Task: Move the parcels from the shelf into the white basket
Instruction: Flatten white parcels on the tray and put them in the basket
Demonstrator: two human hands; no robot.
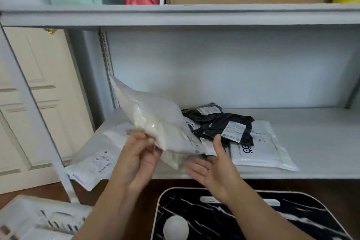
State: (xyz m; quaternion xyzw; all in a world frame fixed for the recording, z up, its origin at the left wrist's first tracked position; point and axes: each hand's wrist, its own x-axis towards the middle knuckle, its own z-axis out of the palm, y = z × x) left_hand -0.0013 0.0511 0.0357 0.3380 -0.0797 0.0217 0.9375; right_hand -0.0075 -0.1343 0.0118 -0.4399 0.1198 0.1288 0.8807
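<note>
A pale grey shelf (311, 142) stood against a light wall, with a cream panelled door (35, 103) to its left and dark wooden floor below it. The left hand (140, 154) pinched the lower edge of a translucent white parcel (155, 121), lifted and tilted above the shelf's front left part. The right hand (212, 165) was spread, palm up, just beneath that parcel's corner, fingers blurred. On the shelf behind lay dark parcels (224, 122), a white mailer (261, 148) to their right, and a flat white parcel (97, 156) overhanging the shelf's left front edge. The white basket (29, 218) sat on the floor below the shelf's left end, beside a black marbled mat (272, 218).
</note>
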